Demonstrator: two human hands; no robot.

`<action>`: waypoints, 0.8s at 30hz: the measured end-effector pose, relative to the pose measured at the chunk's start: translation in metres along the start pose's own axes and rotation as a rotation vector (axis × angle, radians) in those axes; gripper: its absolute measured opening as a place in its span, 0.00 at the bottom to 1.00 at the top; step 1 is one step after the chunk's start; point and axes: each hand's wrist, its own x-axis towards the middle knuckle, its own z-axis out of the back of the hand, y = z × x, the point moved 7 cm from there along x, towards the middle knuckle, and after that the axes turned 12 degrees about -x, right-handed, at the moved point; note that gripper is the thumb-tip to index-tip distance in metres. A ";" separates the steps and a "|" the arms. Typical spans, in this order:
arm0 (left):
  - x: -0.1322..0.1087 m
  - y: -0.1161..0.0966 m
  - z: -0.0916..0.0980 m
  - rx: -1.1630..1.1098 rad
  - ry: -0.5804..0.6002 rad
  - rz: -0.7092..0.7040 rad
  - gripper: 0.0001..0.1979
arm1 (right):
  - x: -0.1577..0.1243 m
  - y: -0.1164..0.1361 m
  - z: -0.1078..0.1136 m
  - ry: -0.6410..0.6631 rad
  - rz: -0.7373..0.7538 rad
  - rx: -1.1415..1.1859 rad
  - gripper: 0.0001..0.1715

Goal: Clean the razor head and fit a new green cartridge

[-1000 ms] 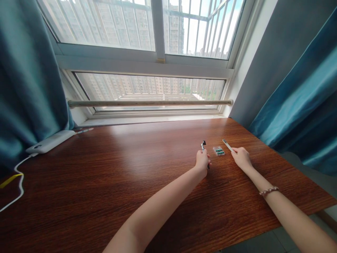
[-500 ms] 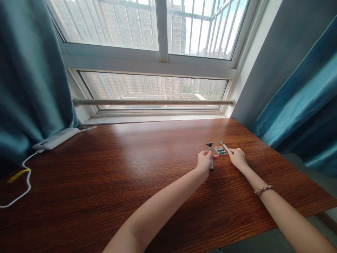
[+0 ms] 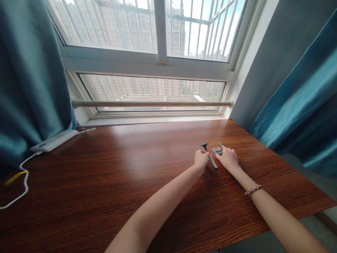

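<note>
Blue curtains [image 3: 31,70] at both sides, long white device [image 3: 56,140] with white cable [image 3: 25,181], pale rail [image 3: 152,104] before window [image 3: 113,63]

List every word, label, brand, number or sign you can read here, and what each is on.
None can be read.
Razor: any lettering is too small to read.
Clear case: too small and partly covered.
White device by the curtain: its dark mark is too blurred.

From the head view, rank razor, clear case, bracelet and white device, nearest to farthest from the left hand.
1. Razor: in the left hand.
2. Clear case: just right of that hand.
3. Bracelet: down to the right.
4. White device: far left, by the curtain.
</note>
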 end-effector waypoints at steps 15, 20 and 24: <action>0.014 -0.003 -0.062 0.261 0.096 -0.061 0.11 | 0.034 -0.082 -0.014 0.051 -0.209 0.181 0.40; 0.026 0.001 -0.078 0.401 0.120 -0.142 0.09 | 0.034 -0.087 -0.026 0.066 -0.227 0.210 0.40; 0.032 0.002 -0.086 0.490 0.141 -0.214 0.04 | 0.033 -0.087 -0.025 0.051 -0.208 0.224 0.38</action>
